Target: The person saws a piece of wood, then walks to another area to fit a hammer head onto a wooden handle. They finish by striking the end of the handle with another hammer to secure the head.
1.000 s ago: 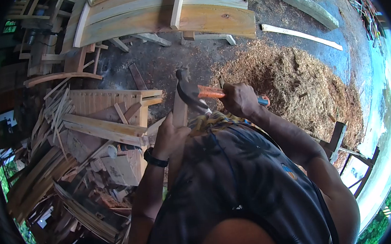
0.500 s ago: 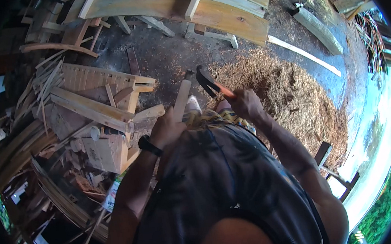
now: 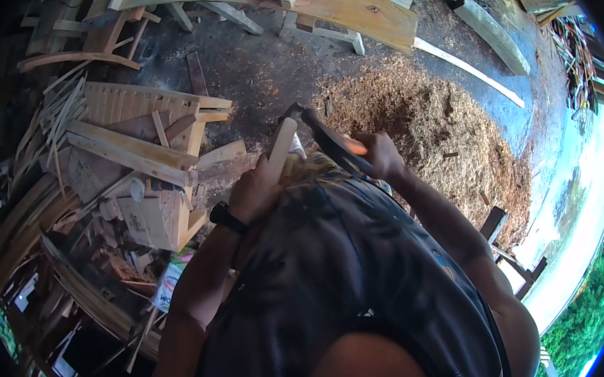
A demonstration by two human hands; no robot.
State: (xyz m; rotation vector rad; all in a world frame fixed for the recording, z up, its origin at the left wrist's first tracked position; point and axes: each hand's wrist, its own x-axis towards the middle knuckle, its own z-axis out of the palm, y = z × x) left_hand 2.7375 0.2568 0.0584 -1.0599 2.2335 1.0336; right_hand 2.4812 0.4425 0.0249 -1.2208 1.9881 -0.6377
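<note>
My left hand, with a black watch on the wrist, is closed around a pale flat wooden handle that points away from me. A small dark metal piece shows at its far end. My right hand grips an orange-handled tool; its dark, curved metal part is smeared by motion. The top of that dark part overlaps the metal piece in this view. Both hands are in front of my waist, above my feet.
Wood shavings lie heaped on the floor to the right. A wooden workpiece with slats and offcuts crowd the left. Ahead is a plank-topped bench. A long beam and a thin white strip lie farther right.
The orange-handled tool has swung round and come nearer my body, its dark part now meeting the end of the wooden handle in view. My left hand has shifted slightly left.
</note>
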